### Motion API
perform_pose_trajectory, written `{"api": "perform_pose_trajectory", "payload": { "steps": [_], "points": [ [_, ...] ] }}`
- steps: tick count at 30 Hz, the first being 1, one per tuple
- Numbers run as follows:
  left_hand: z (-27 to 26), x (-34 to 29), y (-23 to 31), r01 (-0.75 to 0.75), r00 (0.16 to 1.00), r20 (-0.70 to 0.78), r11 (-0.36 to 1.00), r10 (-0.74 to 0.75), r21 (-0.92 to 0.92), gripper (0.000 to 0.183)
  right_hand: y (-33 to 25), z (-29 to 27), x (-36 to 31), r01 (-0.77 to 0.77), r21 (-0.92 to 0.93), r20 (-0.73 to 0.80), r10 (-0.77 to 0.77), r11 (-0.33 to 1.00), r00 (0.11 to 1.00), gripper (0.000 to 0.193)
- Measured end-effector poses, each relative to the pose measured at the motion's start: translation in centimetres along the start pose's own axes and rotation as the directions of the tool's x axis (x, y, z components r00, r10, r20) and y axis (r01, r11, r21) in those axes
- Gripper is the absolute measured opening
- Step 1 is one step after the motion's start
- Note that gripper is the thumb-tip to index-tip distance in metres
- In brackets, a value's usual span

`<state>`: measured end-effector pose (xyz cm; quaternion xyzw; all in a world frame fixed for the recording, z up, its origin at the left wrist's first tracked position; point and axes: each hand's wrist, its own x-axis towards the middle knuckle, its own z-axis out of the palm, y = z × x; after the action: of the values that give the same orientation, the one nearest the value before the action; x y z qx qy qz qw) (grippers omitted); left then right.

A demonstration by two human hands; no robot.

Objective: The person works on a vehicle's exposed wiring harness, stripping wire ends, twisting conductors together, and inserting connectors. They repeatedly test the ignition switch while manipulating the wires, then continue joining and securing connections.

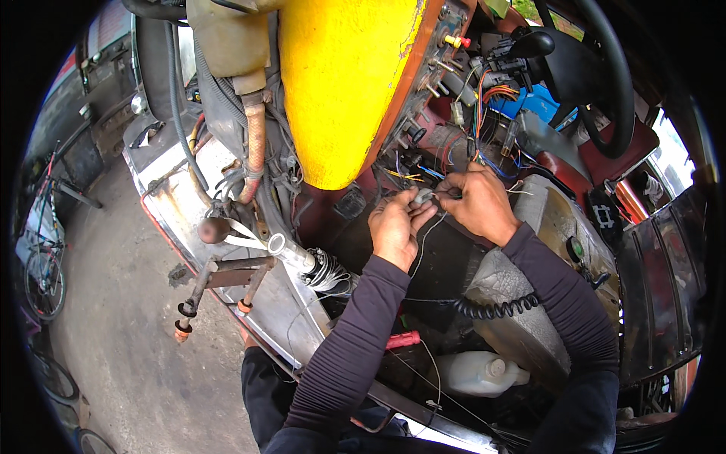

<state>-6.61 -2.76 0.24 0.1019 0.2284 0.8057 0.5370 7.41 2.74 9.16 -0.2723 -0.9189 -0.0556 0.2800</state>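
Note:
My left hand (393, 229) is closed in a pinch on a small whitish plastic connector (423, 196). Close beside it, my right hand (488, 204) has its thumb and fingers pressed together; what is between them is too small to make out. A thin pale wire (423, 250) hangs down from between the hands. Just beyond my fingers lie loose blue and yellow wires (414, 175). A bundle of orange and other coloured wires (479, 113) comes down behind my right hand.
A yellow panel (340, 83) with an orange edge of switches stands ahead. The steering wheel (624, 91) is at the far right. Around my forearms are a coiled black cord (495, 309), a red-handled tool (403, 340), a white jug (480, 373) and a wire spool (329, 272).

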Motion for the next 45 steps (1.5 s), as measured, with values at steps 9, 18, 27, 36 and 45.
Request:
{"api": "perform_pose_trajectory", "payload": {
  "steps": [9,18,27,36,45],
  "points": [
    [-0.1,0.0,0.0,-0.004,1.000,0.007,1.000,0.004,0.002,0.021,-0.6,-0.4,0.3,-0.054,0.013,0.028,0.054,0.998,0.998,0.014],
    [0.0,-0.2,0.0,-0.002,1.000,0.007,1.000,0.002,0.019,0.021,-0.1,0.1,0.2,-0.014,0.016,0.027,0.013,1.000,1.000,0.012],
    [-0.1,0.2,-0.3,-0.010,1.000,0.009,1.000,0.010,0.026,0.019,0.3,0.2,0.2,0.028,-0.003,0.012,-0.028,1.000,1.000,0.012],
    [-0.3,0.1,-0.7,-0.010,1.000,-0.002,1.000,0.010,0.008,0.012,-1.1,-0.3,0.2,-0.034,-0.015,0.021,0.034,0.999,0.999,0.021],
    [-0.1,0.3,-1.1,0.004,0.999,-0.031,0.998,-0.006,-0.065,0.011,-1.1,-0.1,-0.1,-0.091,0.049,-0.007,0.091,0.995,0.996,0.015]
  ]
}}
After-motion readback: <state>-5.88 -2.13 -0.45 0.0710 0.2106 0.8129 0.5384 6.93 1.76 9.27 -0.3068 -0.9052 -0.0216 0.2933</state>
